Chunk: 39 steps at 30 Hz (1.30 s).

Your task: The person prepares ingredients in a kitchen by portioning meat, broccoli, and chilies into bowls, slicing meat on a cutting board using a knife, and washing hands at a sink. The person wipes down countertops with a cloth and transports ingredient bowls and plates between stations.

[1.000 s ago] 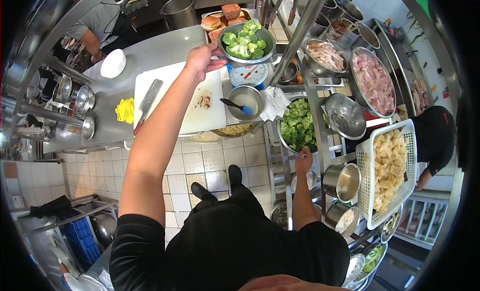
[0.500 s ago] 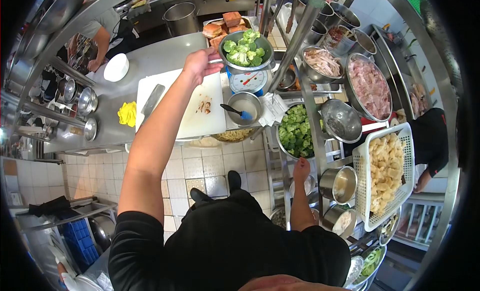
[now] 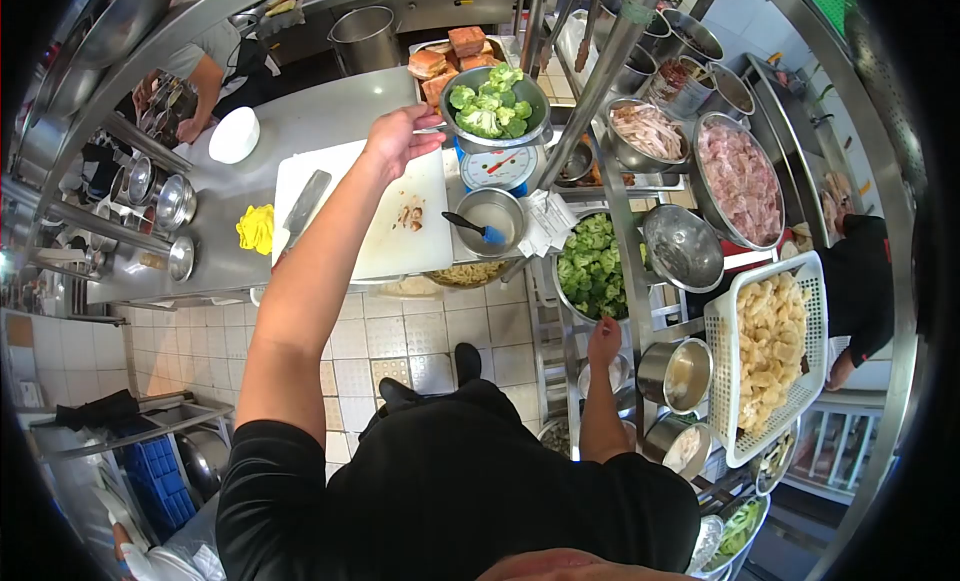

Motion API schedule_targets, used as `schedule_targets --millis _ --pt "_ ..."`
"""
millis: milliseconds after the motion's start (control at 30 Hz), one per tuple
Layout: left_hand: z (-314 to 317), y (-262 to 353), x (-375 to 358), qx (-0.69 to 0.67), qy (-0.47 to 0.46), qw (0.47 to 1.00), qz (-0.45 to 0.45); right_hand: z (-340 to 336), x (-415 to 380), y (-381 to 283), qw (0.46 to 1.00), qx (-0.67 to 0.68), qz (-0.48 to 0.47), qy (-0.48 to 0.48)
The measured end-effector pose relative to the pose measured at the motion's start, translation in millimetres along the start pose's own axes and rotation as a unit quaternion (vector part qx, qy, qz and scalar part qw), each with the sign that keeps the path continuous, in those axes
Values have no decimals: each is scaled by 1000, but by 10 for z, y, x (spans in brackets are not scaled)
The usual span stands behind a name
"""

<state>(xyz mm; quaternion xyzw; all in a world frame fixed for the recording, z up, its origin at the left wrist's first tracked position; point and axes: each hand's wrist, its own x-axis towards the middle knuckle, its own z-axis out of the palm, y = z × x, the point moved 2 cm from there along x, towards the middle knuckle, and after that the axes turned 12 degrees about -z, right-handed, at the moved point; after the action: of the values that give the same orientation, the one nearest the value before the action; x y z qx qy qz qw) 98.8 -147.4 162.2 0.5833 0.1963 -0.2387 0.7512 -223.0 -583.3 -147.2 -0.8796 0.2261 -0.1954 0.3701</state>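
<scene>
Head view, kitchen prep stn. Left hand (image 3: 398, 138) reaches fwd, fingers loosely spread at the near rim of the round steel bowl of green broccoli florets (image 3: 493, 99), which sits on the white dial scale (image 3: 500, 165) at the back of the steel worktop (image 3: 320, 111); contact w/ rim likely, but no closed grip shown. Right hand (image 3: 603, 341) hangs low, just below the large steel bowl of bulk broccoli (image 3: 592, 263) on the rack shelf; grip state: cannot tell.

Progress (judged): bowl already loaded and on the scale, so portioning looks largely done; reading, topping up or lifting off seems left.

Edges/room: white plastic cutting board (image 3: 365, 213) w/ steel cleaver (image 3: 300, 213) lies just left of the scale, mostly bare. Small steel bowl w/ blue-handled spoon (image 3: 487, 216) crowds the scale's near side; slanted steel rack post (image 3: 600, 66) passes close on its right. Open space is to the left, over the board.
</scene>
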Motion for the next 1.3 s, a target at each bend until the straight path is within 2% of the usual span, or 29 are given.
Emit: schedule_targets --millis 167,367,567,667,767,867,967,1000,1067,1167,1267,1300 --pt "-2 4 23 -5 13 1000 -1 64 32 73 1000 3 -22 12" --pt "52 14 78 -4 15 1000 -3 19 75 -4 998 41 38 -11" --pt "76 -14 117 -4 26 1000 0 82 139 157 1000 -9 0 5" --pt "105 -56 142 -9 24 1000 -11 124 138 152 989 -140 -20 -38" --pt "133 -71 182 -13 21 1000 -8 280 204 117 962 -242 57 -114" --pt "138 -111 338 -5 28 999 -15 424 154 11 937 -302 52 -166" --pt "122 -160 612 29 -2 999 30 514 387 -145 866 -342 99 -350" --pt "166 -105 557 55 31 997 35 508 473 -324 839 -349 107 -404" --pt "156 -94 436 49 69 995 44 667 450 -252 907 -348 113 -210" --pt "-53 -209 11 11 84 993 78 772 652 -356 980 -159 -45 -113" --pt "-363 -535 -521 -55 79 991 88 727 925 -378 959 -196 -203 8" --pt "-580 -726 -642 -41 91 991 88 723 1051 -413 965 -195 -173 -35"
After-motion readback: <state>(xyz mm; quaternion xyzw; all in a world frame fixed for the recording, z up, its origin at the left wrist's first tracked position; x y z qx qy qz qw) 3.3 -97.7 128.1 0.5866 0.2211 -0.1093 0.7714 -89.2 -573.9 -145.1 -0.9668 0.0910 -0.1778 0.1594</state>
